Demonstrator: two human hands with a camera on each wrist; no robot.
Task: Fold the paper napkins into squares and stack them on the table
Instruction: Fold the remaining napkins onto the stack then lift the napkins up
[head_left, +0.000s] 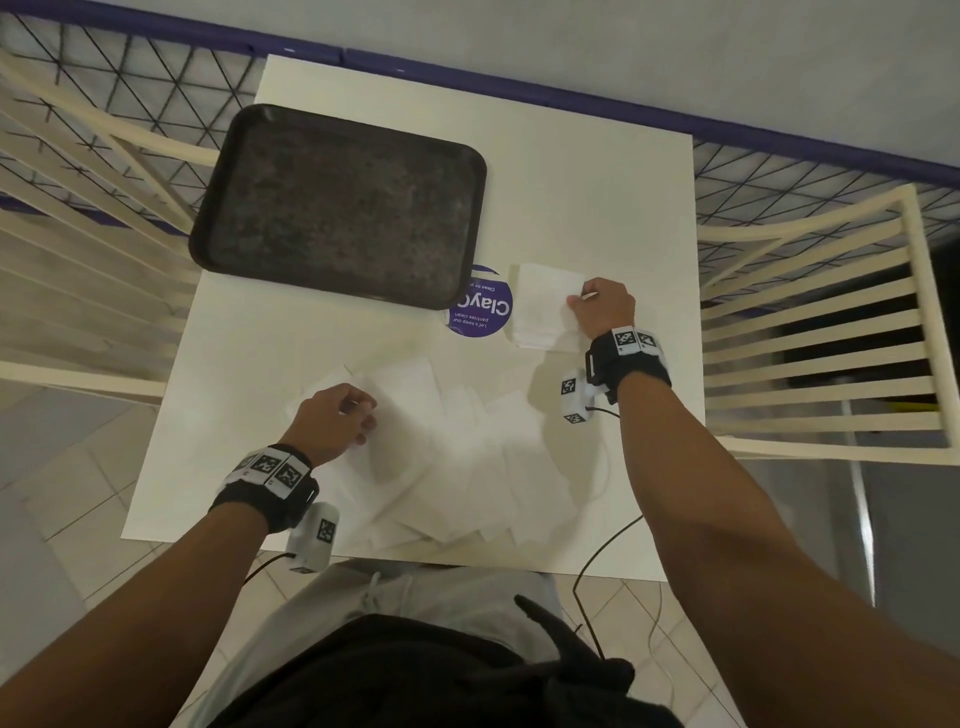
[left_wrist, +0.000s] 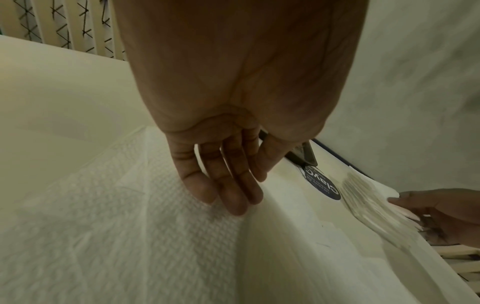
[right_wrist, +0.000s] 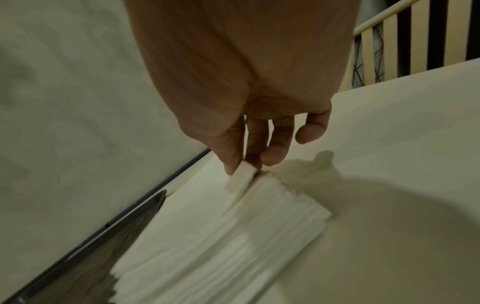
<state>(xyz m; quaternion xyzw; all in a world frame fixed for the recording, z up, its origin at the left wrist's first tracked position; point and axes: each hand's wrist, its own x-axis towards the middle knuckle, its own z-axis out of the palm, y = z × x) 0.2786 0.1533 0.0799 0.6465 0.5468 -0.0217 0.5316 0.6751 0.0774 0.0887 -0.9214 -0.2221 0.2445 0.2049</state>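
Note:
A stack of folded white napkins (head_left: 543, 306) (left_wrist: 369, 203) (right_wrist: 233, 236) lies at the middle right of the white table (head_left: 597, 182). My right hand (head_left: 576, 306) (right_wrist: 244, 164) pinches a corner of the top folded napkin between thumb and finger, at the stack's right edge. Several unfolded napkins (head_left: 467, 457) (left_wrist: 116, 205) lie spread and overlapping across the near half of the table. My left hand (head_left: 358, 410) (left_wrist: 233, 197) rests on the leftmost sheet, its fingers fairly straight and the fingertips touching the paper.
A dark empty tray (head_left: 337, 208) (right_wrist: 91, 257) sits at the far left, partly over a round purple sticker (head_left: 480, 312) (left_wrist: 322, 183) beside the stack. Cream slatted chairs (head_left: 831, 322) flank the table. A thin cable (head_left: 597, 551) hangs off the near right edge.

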